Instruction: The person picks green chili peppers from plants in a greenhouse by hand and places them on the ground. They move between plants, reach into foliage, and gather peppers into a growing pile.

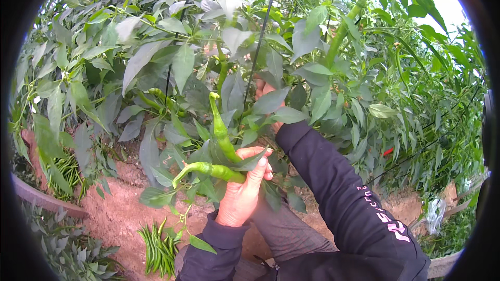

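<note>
My left hand (244, 191) is closed around two long green chili peppers in front of my lap. One pepper (222, 132) points up with its stem end at the top; the other pepper (207, 169) lies out to the left, its stem curved down. A leaf (254, 162) lies across the fingers. My right hand (269, 95) reaches into the pepper plant (320, 93), and leaves cover most of it. Whether it grips anything there is hidden. Hanging near it among the foliage is a green pepper (222, 72).
Dark support strings (261, 39) rise through the plants. A pile of green peppers (158, 248) rests on the reddish soil (113, 210) at lower left, with another pile (66, 173) farther left. A large pepper (345, 29) hangs at upper right. Clear plastic (435, 214) lies at right.
</note>
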`<move>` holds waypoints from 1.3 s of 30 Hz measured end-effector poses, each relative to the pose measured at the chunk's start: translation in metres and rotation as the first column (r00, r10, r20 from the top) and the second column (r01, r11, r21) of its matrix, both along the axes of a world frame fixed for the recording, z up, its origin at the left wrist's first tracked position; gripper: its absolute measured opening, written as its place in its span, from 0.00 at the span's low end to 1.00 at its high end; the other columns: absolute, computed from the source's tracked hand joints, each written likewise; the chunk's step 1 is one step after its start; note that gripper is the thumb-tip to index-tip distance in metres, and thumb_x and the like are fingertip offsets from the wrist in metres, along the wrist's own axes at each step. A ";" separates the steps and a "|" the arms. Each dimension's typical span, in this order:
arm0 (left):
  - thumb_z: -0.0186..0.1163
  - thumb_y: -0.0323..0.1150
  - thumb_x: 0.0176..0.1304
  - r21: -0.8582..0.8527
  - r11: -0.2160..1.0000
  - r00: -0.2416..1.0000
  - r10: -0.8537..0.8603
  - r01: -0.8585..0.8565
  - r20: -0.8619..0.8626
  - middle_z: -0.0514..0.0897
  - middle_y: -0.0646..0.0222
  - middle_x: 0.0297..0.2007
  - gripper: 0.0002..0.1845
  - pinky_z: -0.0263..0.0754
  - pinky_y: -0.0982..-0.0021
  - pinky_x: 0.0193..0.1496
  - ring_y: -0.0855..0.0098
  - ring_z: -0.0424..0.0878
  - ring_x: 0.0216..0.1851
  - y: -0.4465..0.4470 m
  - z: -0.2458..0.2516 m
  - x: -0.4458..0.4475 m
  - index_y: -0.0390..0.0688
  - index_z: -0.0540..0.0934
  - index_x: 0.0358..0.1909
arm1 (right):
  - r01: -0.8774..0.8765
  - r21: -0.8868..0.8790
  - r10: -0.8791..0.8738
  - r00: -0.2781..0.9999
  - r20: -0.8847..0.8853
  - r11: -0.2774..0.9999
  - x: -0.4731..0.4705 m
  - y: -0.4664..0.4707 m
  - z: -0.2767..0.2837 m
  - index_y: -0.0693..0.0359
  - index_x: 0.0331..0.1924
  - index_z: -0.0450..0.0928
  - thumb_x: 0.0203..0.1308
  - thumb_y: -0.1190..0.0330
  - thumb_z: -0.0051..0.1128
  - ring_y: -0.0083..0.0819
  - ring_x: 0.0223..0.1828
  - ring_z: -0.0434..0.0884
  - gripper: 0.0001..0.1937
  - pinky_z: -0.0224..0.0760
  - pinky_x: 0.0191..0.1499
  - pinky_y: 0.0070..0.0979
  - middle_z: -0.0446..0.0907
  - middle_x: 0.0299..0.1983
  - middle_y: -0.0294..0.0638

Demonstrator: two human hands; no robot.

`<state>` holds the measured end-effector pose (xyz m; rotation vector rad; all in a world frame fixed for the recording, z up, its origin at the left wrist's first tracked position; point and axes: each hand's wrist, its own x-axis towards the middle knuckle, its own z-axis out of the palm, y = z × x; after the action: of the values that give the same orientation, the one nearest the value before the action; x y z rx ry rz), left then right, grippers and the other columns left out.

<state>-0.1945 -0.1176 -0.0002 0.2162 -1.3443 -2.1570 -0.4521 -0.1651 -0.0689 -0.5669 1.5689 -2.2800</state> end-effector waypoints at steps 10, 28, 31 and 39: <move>0.52 0.32 0.69 -0.004 1.000 0.998 -0.015 0.015 -0.064 0.75 0.67 0.32 0.11 0.70 0.74 0.37 0.76 0.72 0.30 0.002 -0.005 -0.004 0.36 0.72 0.47 | -0.043 0.258 0.113 0.958 -0.265 0.965 -0.053 -0.007 -0.057 0.59 0.43 0.74 0.68 0.61 0.45 0.18 0.20 0.63 0.11 0.56 0.21 0.18 0.68 0.25 0.28; 0.53 0.38 0.69 -0.022 0.998 0.992 0.056 -0.059 -0.116 0.67 0.75 0.21 0.15 0.69 0.68 0.50 0.77 0.70 0.26 -0.006 -0.002 0.000 0.35 0.73 0.45 | -0.069 -0.007 0.069 0.997 -0.028 0.998 0.019 0.016 0.030 0.61 0.46 0.75 0.60 0.70 0.55 0.21 0.32 0.75 0.11 0.70 0.35 0.21 0.77 0.34 0.33; 0.54 0.39 0.68 -0.011 1.000 0.984 0.027 -0.030 -0.177 0.66 0.76 0.19 0.14 0.70 0.68 0.49 0.78 0.70 0.23 -0.014 -0.001 0.007 0.36 0.73 0.44 | -0.031 -0.139 0.045 0.995 0.092 0.990 0.051 0.020 0.057 0.62 0.53 0.71 0.62 0.63 0.58 0.18 0.30 0.73 0.19 0.66 0.33 0.18 0.75 0.32 0.29; 0.57 0.40 0.66 0.043 0.999 0.910 0.002 0.017 -0.414 0.79 0.60 0.32 0.15 0.74 0.70 0.36 0.76 0.74 0.26 -0.014 0.007 0.023 0.35 0.74 0.40 | -0.002 -0.035 -0.012 0.916 -0.400 0.999 0.136 0.143 0.140 0.69 0.46 0.75 0.66 0.59 0.52 0.12 0.12 0.54 0.18 0.47 0.16 0.15 0.58 0.13 0.24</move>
<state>-0.1716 -0.1317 0.0068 -0.2228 -1.0513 -2.0879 -0.3162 -0.0222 0.0715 -1.1000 1.7061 -2.3012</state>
